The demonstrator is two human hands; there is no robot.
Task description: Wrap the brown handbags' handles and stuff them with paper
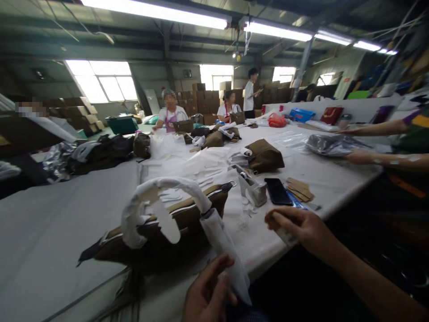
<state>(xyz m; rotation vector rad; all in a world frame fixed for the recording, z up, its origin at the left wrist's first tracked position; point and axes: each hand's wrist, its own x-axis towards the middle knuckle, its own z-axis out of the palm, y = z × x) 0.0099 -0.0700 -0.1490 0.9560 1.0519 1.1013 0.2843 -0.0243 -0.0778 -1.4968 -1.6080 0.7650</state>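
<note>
A brown handbag (174, 243) lies before me on the white table, its looped handle (167, 181) wrapped in white material. From its right side a white-wrapped strap-like piece (223, 246) runs down toward me. My left hand (209, 290) is beside the lower end of this piece, fingers half curled and apart, with nothing visible between them. To the right, over the table's edge, my right hand (298, 228) is closed in a pinch on a small, thin pale piece (286, 237), mostly hidden by the fingers. Beyond it lie a black phone (277, 191) and brown paper pieces (300, 190).
A small grey pouch (256, 190) and another brown bag (264, 155) lie further back among white wrapping sheets (201, 163). At right, a co-worker's arms (372, 156) reach to a plastic-wrapped item (328, 144). Dark bags (103, 154) are heaped at left; people sit across the table.
</note>
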